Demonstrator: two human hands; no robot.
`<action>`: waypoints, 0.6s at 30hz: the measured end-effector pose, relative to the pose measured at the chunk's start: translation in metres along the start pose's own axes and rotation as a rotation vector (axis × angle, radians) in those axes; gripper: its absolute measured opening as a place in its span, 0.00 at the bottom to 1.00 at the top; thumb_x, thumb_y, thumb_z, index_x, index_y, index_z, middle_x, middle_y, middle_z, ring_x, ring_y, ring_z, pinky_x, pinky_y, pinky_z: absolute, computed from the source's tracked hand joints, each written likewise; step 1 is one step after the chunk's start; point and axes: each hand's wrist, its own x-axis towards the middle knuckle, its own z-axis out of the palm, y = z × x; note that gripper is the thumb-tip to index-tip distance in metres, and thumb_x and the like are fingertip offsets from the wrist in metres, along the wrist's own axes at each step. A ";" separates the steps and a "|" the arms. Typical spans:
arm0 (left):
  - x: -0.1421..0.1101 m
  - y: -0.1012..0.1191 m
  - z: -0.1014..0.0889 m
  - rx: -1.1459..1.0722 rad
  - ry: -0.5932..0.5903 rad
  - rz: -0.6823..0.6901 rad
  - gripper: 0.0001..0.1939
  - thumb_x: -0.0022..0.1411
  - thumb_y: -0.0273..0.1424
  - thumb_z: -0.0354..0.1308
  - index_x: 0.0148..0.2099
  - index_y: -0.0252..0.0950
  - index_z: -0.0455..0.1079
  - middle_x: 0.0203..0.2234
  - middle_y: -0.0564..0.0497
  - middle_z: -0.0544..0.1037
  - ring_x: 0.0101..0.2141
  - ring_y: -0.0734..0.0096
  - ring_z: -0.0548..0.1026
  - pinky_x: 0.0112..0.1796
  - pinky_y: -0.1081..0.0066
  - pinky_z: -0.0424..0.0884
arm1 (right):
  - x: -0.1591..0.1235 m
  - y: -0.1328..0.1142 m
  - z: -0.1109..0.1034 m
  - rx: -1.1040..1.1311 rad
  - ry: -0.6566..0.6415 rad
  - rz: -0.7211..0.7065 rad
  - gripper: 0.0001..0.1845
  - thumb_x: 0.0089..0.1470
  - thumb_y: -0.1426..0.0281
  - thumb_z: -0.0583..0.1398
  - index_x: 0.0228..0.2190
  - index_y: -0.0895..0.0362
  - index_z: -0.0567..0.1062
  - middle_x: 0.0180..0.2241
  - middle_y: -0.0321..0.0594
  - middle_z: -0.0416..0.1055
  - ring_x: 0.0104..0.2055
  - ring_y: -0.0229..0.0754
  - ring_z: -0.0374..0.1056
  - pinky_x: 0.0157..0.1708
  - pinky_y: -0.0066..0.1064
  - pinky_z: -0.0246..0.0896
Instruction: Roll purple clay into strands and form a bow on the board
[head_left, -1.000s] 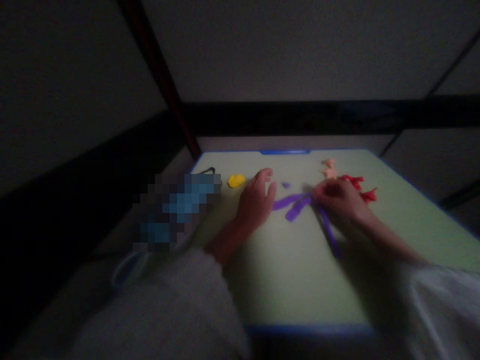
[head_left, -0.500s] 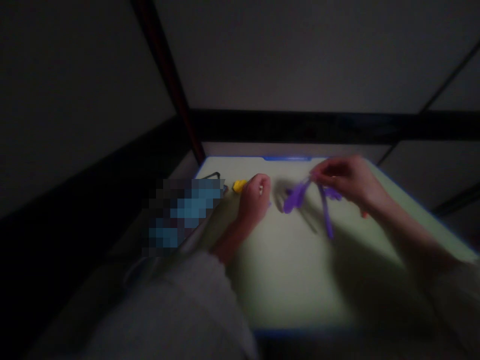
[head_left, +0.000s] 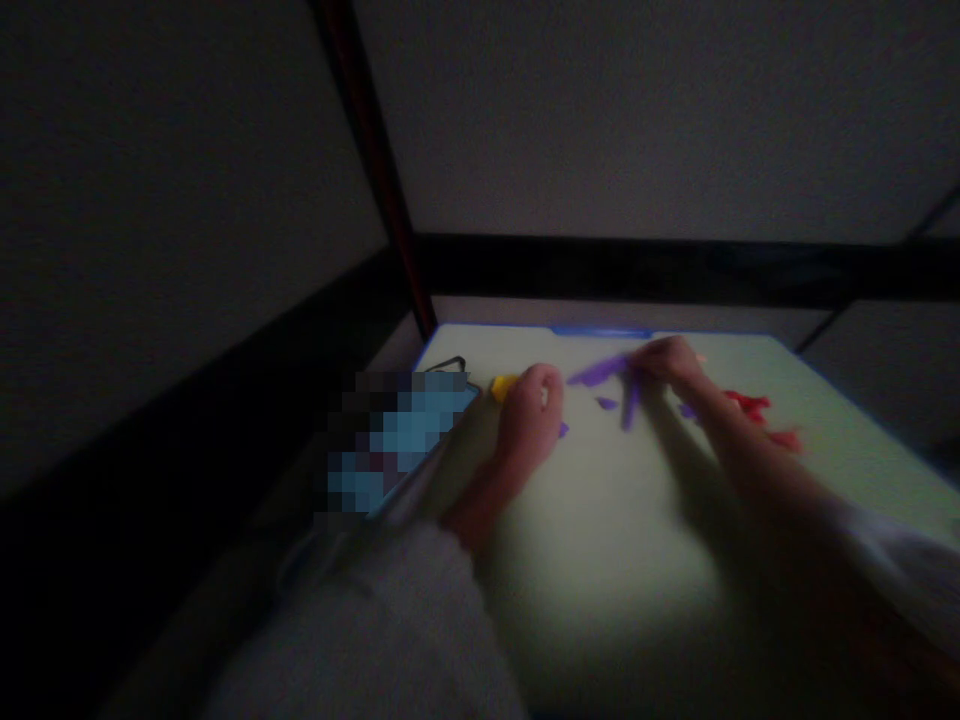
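Observation:
On a pale green board with a blue rim, my right hand is closed on a purple clay shape with long strips, held near the board's far edge. A strip hangs down from my fingers. My left hand rests on the board with its fingers curled in; what they hold, if anything, is hidden. Small purple bits lie between my hands. A yellow clay lump sits just left of my left hand. The scene is dark and blurred.
Red clay pieces lie to the right behind my right forearm. A blurred-out blue object lies left of the board. A dark red post and a black rail stand behind the board.
My right hand lifted the purple shape off the board and carried it toward the far edge. My left hand curled shut and stayed in place. The camera view shifted left.

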 end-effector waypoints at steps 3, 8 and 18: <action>-0.001 -0.002 0.003 0.016 -0.028 0.027 0.08 0.63 0.26 0.48 0.34 0.36 0.67 0.31 0.49 0.77 0.35 0.69 0.75 0.38 0.70 0.71 | 0.004 0.008 -0.003 -0.108 -0.014 0.020 0.12 0.58 0.65 0.59 0.40 0.61 0.73 0.40 0.39 0.72 0.38 0.41 0.71 0.36 0.36 0.69; -0.003 -0.006 0.006 0.077 -0.059 0.051 0.07 0.63 0.25 0.48 0.35 0.37 0.67 0.32 0.50 0.77 0.36 0.70 0.76 0.39 0.71 0.72 | 0.009 0.010 -0.005 -0.225 0.021 0.004 0.11 0.54 0.68 0.62 0.23 0.61 0.73 0.21 0.33 0.71 0.27 0.37 0.69 0.30 0.30 0.66; 0.040 -0.011 0.018 0.263 -0.201 0.084 0.06 0.53 0.23 0.59 0.36 0.35 0.71 0.39 0.43 0.76 0.41 0.59 0.74 0.45 0.62 0.69 | -0.007 0.012 -0.003 -0.295 0.145 -0.251 0.10 0.50 0.71 0.59 0.31 0.61 0.80 0.28 0.45 0.78 0.31 0.46 0.73 0.33 0.33 0.63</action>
